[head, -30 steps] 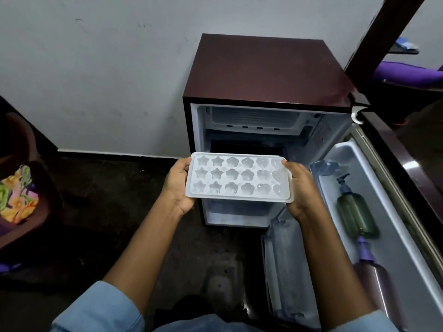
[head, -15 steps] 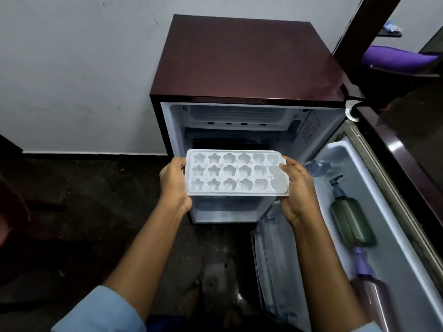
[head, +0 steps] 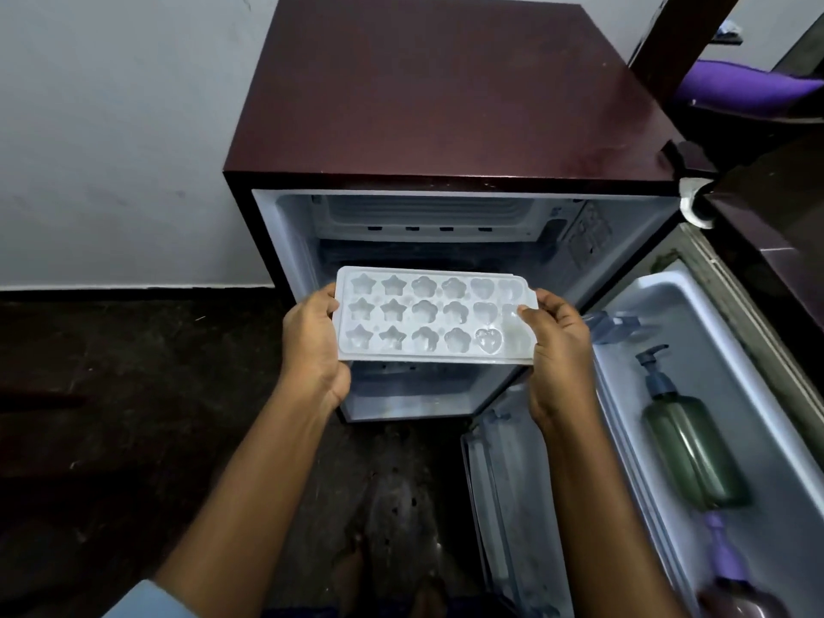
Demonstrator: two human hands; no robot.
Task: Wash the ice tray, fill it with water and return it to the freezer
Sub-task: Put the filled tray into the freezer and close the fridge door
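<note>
A white ice tray (head: 428, 316) with star, flower and heart moulds is held level in front of the open small maroon fridge (head: 446, 104). My left hand (head: 312, 345) grips the tray's left end. My right hand (head: 557, 350) grips its right end, thumb on top of the rim. The freezer compartment (head: 423, 216) sits at the top of the fridge's white interior, just above and behind the tray. Whether the moulds hold water I cannot tell.
The fridge door (head: 713, 394) stands open to the right; its shelf carries a green pump bottle (head: 686, 434) and a purple-topped bottle (head: 731, 586). A white wall lies to the left, dark floor below. A dark post and a purple object (head: 749, 84) are at the upper right.
The view has moved closer to the fridge, which now fills more of the frame. Both hands keep their grip on the tray, now nearer the fridge opening.
</note>
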